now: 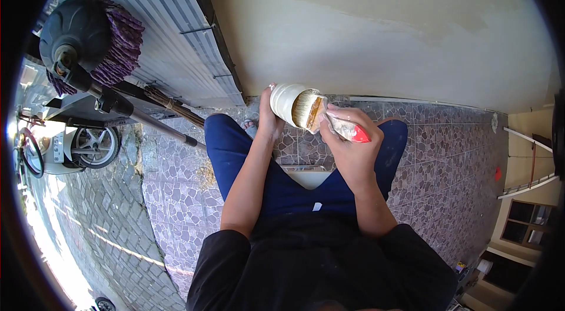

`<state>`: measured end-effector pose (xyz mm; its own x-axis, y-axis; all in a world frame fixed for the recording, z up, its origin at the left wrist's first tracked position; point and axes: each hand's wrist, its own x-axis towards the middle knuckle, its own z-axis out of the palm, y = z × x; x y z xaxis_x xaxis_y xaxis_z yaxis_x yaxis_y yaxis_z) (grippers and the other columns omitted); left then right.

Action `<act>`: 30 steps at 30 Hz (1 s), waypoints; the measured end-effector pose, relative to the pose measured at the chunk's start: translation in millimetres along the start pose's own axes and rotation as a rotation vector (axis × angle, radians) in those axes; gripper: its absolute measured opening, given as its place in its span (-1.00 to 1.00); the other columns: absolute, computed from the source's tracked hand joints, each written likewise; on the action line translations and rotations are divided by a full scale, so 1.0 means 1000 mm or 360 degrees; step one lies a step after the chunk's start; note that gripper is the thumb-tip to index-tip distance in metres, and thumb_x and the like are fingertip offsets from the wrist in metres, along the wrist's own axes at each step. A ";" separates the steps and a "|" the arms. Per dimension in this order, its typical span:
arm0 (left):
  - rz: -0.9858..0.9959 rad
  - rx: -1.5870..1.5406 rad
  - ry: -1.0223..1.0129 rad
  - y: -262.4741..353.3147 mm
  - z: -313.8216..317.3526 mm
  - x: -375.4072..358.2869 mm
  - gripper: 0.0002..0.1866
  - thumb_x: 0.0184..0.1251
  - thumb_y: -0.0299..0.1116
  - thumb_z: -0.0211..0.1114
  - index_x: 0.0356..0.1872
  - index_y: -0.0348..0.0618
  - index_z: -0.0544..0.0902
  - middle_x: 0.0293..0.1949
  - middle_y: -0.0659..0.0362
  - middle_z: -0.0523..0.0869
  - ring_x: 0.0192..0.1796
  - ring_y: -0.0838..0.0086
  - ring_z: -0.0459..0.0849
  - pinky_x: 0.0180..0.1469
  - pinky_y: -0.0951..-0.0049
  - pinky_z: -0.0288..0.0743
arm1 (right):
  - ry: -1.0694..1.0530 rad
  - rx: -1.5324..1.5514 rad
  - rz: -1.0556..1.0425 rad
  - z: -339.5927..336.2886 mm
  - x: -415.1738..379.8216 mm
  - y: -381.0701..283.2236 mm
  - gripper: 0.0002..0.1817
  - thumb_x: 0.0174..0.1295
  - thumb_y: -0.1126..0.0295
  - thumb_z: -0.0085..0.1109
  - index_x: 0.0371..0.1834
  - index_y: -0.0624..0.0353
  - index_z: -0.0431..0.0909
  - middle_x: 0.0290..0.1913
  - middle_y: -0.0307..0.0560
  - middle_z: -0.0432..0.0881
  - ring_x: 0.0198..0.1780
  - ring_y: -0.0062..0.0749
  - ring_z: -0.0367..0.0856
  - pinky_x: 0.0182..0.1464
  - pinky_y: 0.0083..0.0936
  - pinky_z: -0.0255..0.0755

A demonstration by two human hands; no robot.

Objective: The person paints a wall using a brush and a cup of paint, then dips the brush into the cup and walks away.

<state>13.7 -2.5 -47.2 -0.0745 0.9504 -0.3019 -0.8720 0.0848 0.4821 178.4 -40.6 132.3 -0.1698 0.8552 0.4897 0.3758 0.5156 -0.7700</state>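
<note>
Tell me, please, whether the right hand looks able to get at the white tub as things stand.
Probably yes: the right hand holds the paintbrush at the open mouth of the white tub, which the left hand holds, and nothing visible blocks the way.

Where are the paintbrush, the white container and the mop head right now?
Paintbrush (305,110): head view, on the pale bristles.
White container (283,102): head view, on its outer side wall.
Mop head (87,28): head view, on its black cover.
</note>
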 end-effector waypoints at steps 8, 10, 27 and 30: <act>-0.0040 0.0076 0.0012 0.001 0.010 -0.005 -0.51 0.60 0.07 0.06 0.03 -0.19 0.66 -0.03 0.04 0.79 0.04 0.29 0.76 0.22 0.19 0.58 | -0.0089 -0.0216 0.0028 0.019 -0.001 0.004 -0.73 0.07 0.54 0.57 -0.23 0.29 0.64 -0.22 0.03 0.68 -0.27 -0.11 0.75 -0.20 -0.32 0.61; -0.0042 0.0081 0.0009 -0.002 0.004 -0.002 -0.50 0.60 0.07 0.06 0.05 -0.20 0.66 -0.02 0.03 0.79 0.04 0.29 0.76 0.22 0.19 0.59 | -0.0082 -0.0259 0.0049 0.021 -0.001 0.005 -0.72 0.07 0.53 0.58 -0.24 0.29 0.62 -0.22 0.05 0.68 -0.28 -0.10 0.74 -0.21 -0.31 0.60; -0.0155 -0.0025 0.0001 -0.007 -0.011 0.008 -0.50 0.59 0.06 0.05 0.06 -0.21 0.67 -0.02 0.03 0.80 0.04 0.25 0.76 0.24 0.20 0.58 | -0.0157 -0.0449 0.0188 0.025 -0.001 0.004 -0.73 0.12 0.49 0.53 -0.19 0.32 0.63 -0.30 0.13 0.73 -0.30 0.02 0.75 -0.24 -0.20 0.59; -0.0169 -0.0048 0.0004 -0.008 -0.011 0.009 -0.51 0.59 0.05 0.06 0.05 -0.21 0.67 -0.03 0.03 0.80 0.03 0.26 0.76 0.23 0.20 0.58 | -0.0171 -0.0572 0.0101 0.027 -0.002 0.008 -0.73 0.13 0.44 0.54 -0.20 0.30 0.64 -0.34 0.11 0.72 -0.32 0.02 0.74 -0.25 -0.18 0.58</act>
<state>14.4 1.8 -62.3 0.0177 0.9358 -0.3522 -0.8892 0.1758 0.4225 157.3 -36.6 113.9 -0.2232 0.8954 0.3852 0.6811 0.4260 -0.5955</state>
